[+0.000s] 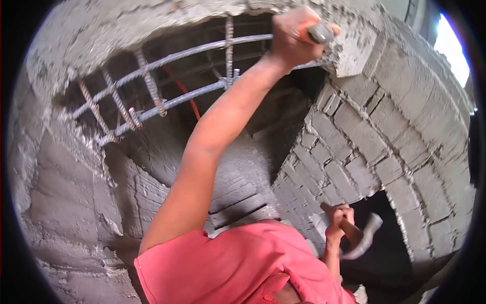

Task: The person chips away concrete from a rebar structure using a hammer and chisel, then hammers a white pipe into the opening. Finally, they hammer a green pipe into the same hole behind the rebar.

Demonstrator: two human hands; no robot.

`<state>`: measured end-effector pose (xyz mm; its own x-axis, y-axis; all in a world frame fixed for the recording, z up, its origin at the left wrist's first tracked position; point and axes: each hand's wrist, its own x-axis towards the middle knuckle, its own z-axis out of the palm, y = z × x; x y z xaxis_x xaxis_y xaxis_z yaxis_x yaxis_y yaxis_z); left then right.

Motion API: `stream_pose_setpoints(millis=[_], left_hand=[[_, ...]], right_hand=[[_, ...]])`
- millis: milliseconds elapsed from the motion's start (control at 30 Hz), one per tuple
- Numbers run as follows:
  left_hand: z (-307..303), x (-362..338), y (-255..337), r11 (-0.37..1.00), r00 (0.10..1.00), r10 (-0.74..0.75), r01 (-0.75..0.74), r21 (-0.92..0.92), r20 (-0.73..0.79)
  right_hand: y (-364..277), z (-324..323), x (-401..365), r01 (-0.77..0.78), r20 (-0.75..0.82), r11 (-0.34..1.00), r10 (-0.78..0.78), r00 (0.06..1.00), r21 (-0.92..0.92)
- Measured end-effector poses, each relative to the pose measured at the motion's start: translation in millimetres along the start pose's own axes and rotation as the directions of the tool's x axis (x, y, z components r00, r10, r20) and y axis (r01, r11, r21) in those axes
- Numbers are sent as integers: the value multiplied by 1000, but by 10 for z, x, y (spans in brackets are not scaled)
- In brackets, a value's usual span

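Note:
At the top, my left hand (292,38) is wrapped round a chisel (320,33); its grey butt end and a bit of orange grip show, while the blade is hidden. It is at the broken edge of the concrete (353,48), above the exposed rebar (190,49). Low on the right, my right hand (336,223) grips a hammer (351,231) by its wooden handle. The curved metal head is smeared by motion, in front of a dark opening in the brick wall.
Grey brick wall (349,137) curves round the right side, with a dark opening (379,218) in it. Rough mortared wall (61,197) stands at left. Crossed steel bars span the gap at top left, with an orange cable (194,107) behind them. Stepped bricks (238,202) lie below.

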<state>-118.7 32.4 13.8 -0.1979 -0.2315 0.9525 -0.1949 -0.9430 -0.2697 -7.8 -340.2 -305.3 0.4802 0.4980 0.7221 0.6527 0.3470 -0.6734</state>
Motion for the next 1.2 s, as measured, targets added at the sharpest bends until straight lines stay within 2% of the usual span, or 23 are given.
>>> stream_pose_setpoints(millis=[33, 67, 133, 200, 267, 300, 333, 433, 467, 500, 533, 567, 600, 667, 700, 733, 800, 833, 967, 1033, 1100, 1167, 1200], left_hand=[[-49, 151, 170, 997, 998, 57, -57, 51, -10], [-109, 287, 336, 988, 993, 115, -112, 109, -23], [-177, 396, 477, 986, 993, 106, -97, 136, -59], [-163, 514, 614, 922, 971, -206, 150, -358, -124], [-178, 525, 918, 947, 974, -209, 179, -267, -89], [-288, 456, 942, 955, 979, -204, 198, -220, -4], [-237, 322, 1058, 935, 961, -274, 255, -247, -43], [-184, -412, 1246, 860, 911, -408, 407, -309, 64], [-67, -737, 1424, 785, 830, -557, 536, -310, 25], [-66, -1026, 1609, 651, 665, -736, 746, -140, 126], [-23, -1329, 1808, 350, 350, -926, 936, -23, 139], [-16, -1686, 1946, 166, 132, -981, 949, 269, 139], [4, -1951, 2097, -146, -208, -968, 923, 357, 141], [-27, -2901, 2482, -226, -299, -954, 769, 598, 24], [9, -3053, 2707, -280, -384, -923, 697, 660, 14], [42, -3123, 2855, -325, -465, -885, 617, 717, -1], [82, -3088, 2957, -306, -414, -909, 609, 732, -35], [105, -3047, 3037, -291, -377, -924, 596, 748, -59], [242, -2443, 2491, 110, 56, -994, 532, 839, 94], [393, -2019, 2116, 498, 419, -851, 450, 741, 317], [569, -1602, 1841, 691, 606, -669, 294, 660, 431], [725, -1170, 1709, 770, 629, -560, 156, 619, 539], [807, -1000, 1692, 812, 639, -505, 124, 571, 580]], right_hand=[[86, -113, -151, -91, 109, 970, 118, 987, -227], [383, -74, -401, -405, -51, 903, 402, 914, -145], [607, -220, -462, -408, 126, 853, 467, 875, -325], [707, -219, -469, -479, 136, 760, 583, 801, -439], [946, -235, -551, -520, 207, 574, 772, 600, -633], [1177, -270, -695, -552, 245, 555, 807, 537, -622], [1381, -328, -810, -577, 286, 537, 834, 471, -615], [1797, -460, -1022, -597, 357, 516, 856, 373, -614], [1989, -506, -1094, -614, 360, 491, 871, 335, -618], [2153, -571, -1105, -604, 383, 507, 861, 334, -615], [2287, -622, -1122, -549, 417, 520, 854, 311, -655], [2398, -660, -1159, -491, 449, 530, 848, 282, -692], [2453, -722, -1165, -481, 468, 537, 843, 267, -693], [2576, -831, -1058, -564, 467, 473, 868, 167, -677], [2703, -894, -1106, -538, 507, 563, 820, 266, -628], [2855, -924, -1155, -529, 518, 575, 812, 270, -624], [3153, -932, -1253, -633, 520, 536, 821, 235, -559], [3218, -925, -1233, -587, 584, 644, 743, 328, -490], [2786, -680, -592, -731, 648, 633, 673, 356, -256], [2508, -493, -174, -753, 656, 631, 651, 382, -188], [2129, -401, 299, -711, 657, 691, 595, 462, -126], [1658, -351, 694, -723, 666, 671, 466, 583, 163], [1433, -329, 838, -724, 659, 671, 472, 585, 162]])
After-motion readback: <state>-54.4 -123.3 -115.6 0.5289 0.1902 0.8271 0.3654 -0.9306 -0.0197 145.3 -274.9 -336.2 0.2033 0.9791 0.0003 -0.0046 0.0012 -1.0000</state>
